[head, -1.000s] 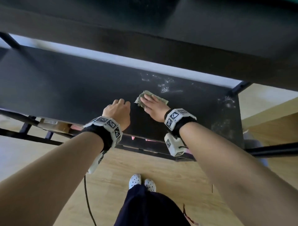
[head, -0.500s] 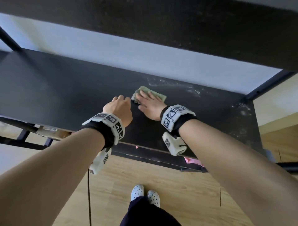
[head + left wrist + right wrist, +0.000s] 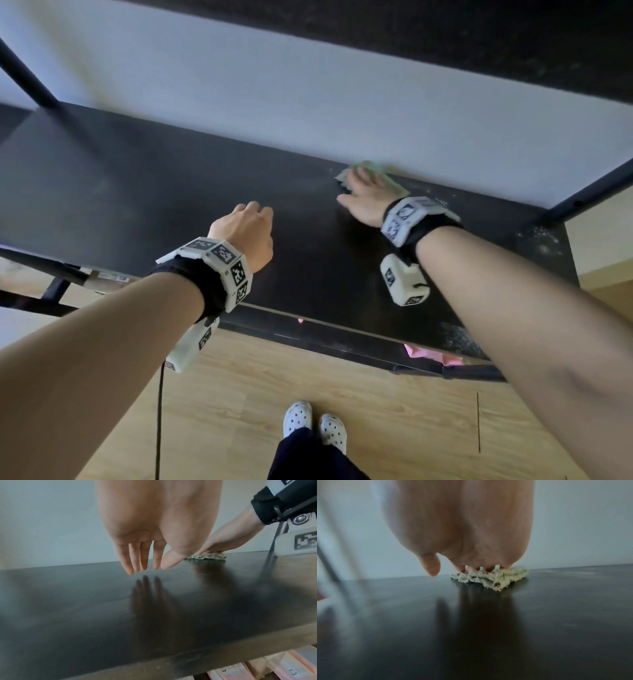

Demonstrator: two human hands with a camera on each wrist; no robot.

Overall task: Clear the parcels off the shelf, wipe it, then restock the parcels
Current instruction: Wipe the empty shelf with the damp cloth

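Since a second ago the right hand (image 3: pixel 364 200) has slid the green cloth (image 3: pixel 373 171) to the shelf's (image 3: pixel 144 192) back edge, fingers flat on it, left hand (image 3: pixel 245 233) loose and empty; clearing done, dusty right end and restocking parcels (image 3: pixel 281 669) from below remain.

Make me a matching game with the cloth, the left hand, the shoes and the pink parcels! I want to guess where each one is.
Things:
1. cloth
2. left hand
3. shoes
4. pink parcels

Places:
A. on the wooden floor
B. on the level under the black shelf
C. pressed flat under the right hand, near the back edge of the shelf
D. over the shelf, holding nothing

Pairs: 1-C, 2-D, 3-A, 4-B
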